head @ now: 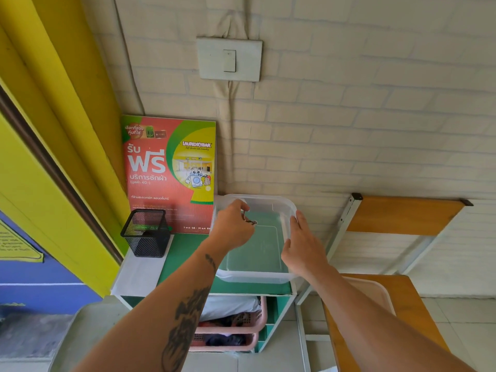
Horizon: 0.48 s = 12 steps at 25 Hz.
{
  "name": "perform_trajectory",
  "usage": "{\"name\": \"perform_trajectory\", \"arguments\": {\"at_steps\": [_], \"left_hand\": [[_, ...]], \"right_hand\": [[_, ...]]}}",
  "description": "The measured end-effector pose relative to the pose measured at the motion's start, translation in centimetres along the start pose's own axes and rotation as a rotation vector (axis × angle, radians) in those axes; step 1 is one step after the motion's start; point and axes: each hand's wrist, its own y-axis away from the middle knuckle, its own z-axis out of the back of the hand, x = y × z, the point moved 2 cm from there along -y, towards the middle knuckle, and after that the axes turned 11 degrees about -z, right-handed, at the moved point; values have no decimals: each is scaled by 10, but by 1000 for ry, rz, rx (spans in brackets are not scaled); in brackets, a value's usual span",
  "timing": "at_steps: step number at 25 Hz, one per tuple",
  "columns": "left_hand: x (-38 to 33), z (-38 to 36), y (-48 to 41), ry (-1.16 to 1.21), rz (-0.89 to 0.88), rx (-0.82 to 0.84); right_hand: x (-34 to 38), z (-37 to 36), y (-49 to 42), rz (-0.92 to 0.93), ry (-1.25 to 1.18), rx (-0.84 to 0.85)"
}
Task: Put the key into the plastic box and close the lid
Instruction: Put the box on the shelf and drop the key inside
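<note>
A clear plastic box [268, 276] stands open on the green top of a small shelf unit [185, 253], against the wall. My left hand [232, 226] hovers over the box's left side and pinches a small metal key [250, 220], which hangs inside the box's opening above its floor. My right hand [302, 247] rests flat against the box's right rim, fingers extended, holding nothing. A translucent pinkish lid [375, 289] lies on the wooden chair seat to the right, partly hidden behind my right forearm.
A black mesh pen holder [146, 233] stands at the shelf's left. A red and green laundry poster [169, 170] leans on the wall behind it. Pink baskets [236, 326] fill the shelves below. A wooden chair [402, 216] stands to the right. A yellow door frame [53, 157] is at left.
</note>
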Motion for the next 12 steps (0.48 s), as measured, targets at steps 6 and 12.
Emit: {"name": "perform_trajectory", "arguments": {"at_steps": [6,12], "left_hand": [[5,-12,2,-83,0,57],[4,-4,7,-85,-42,-20]], "right_hand": [[-1,0,1,-1,-14,4],[-2,-1,-1,19,-31,8]]}}
